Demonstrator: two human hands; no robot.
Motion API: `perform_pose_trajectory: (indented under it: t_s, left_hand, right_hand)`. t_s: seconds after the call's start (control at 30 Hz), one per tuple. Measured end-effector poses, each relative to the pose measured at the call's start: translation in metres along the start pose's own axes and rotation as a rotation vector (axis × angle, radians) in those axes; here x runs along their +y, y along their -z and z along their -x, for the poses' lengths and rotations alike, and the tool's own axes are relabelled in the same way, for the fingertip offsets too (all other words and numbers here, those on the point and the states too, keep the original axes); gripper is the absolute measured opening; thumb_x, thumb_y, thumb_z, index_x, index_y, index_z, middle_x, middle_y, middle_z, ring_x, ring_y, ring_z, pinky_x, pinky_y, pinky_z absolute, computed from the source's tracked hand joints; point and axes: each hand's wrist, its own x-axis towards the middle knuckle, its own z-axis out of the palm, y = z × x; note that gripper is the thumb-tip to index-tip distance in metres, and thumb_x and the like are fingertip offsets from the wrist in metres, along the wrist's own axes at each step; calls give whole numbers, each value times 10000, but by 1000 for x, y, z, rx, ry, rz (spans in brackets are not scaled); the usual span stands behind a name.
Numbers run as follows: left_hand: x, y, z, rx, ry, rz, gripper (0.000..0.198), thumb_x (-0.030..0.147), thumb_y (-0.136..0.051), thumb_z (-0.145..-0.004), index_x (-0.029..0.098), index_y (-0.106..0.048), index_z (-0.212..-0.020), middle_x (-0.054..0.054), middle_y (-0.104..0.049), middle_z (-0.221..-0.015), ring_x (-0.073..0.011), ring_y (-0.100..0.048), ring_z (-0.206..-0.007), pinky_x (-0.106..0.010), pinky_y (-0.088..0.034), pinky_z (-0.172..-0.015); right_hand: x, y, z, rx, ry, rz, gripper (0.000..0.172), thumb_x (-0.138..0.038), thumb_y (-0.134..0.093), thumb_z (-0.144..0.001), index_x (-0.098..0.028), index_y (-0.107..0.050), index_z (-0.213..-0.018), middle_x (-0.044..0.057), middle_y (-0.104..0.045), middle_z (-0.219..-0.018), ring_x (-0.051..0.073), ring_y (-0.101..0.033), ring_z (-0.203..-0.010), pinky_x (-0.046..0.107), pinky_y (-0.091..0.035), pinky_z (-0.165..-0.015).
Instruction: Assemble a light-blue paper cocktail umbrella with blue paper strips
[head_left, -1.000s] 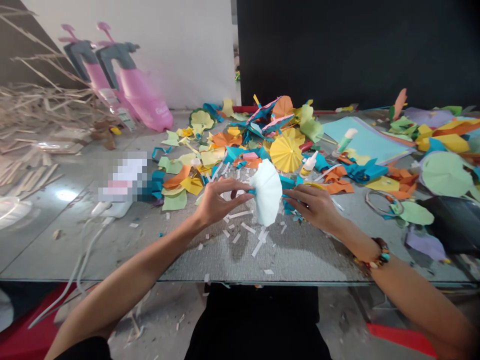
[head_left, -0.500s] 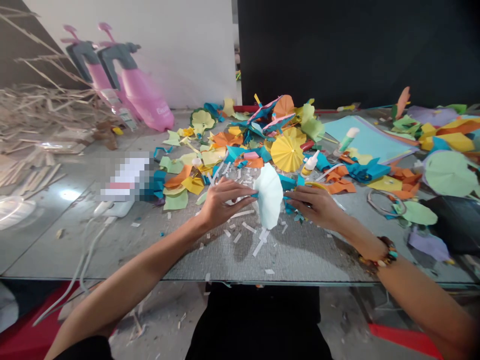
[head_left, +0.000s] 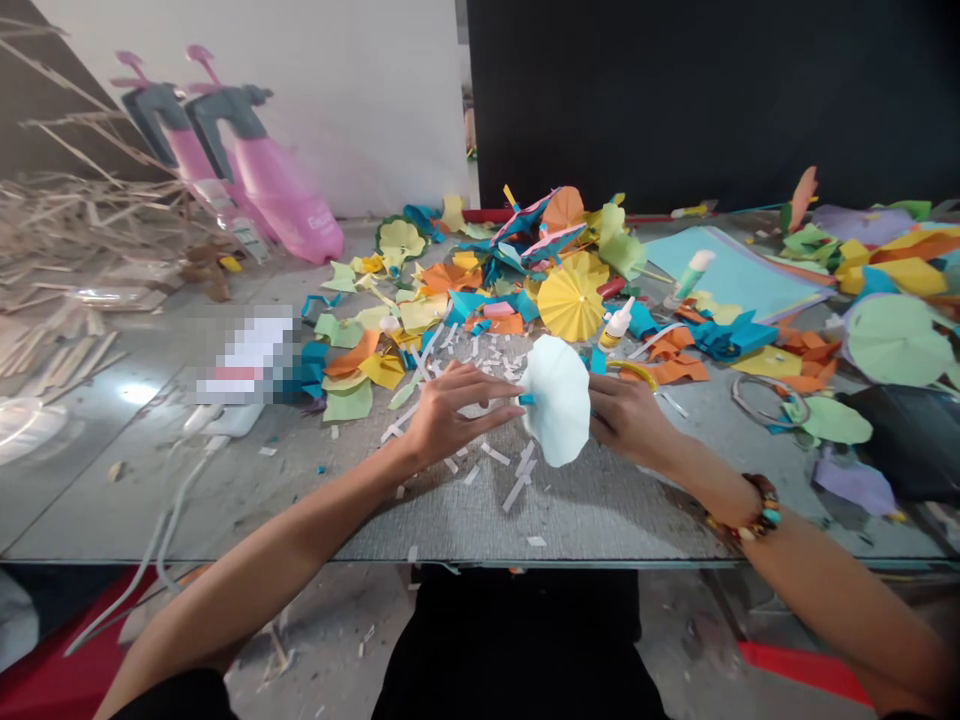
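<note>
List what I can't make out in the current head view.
Head view:
Fingertips of the right hand: hidden behind the pale paper disc.
Label on the small bottle: too small to read.
Black object at far right: cut off by the picture's edge.

We are holding a pale pleated paper disc [head_left: 561, 400] above the desk [head_left: 465, 530], our left hand [head_left: 450, 408] resting fingertips at its blue stub [head_left: 528, 399], our right hand [head_left: 631, 415] gripping from behind (those fingertips are hiding). Beyond, a yellow disc [head_left: 571, 297] is lying among coloured scraps [head_left: 382, 371].
</note>
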Motion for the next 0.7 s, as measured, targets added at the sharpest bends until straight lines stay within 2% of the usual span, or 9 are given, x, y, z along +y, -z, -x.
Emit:
perform_pose_trajectory:
  t_s: [0.3, 0.7]
  left_hand:
    - [0, -3, 2, -29, -156, -106, 139, 261, -717, -930, 245, -716, -1068, 5, -801, -948, -114, -718, -769, -321, -471, -723]
    - [6, -8, 2, 9, -100, -53, 137, 225, -730, -912, 214, -733, -1049, -13, -791, -919, -121, -693, -731, -305, -524, -713]
  right_hand:
    - [-4, -3, 0, 1, 30, -61, 371, -281, -385, -1057, -180, -592, -766, 34, -594, -757, 138, -529, -637, 273, -320, -575]
    - [-9, -10, 3, 12, -7, -72, 343, -263, -390, -1048, -177, -600, -792, 48, -600, -777, 153, -542, -666, 286, -324, -587]
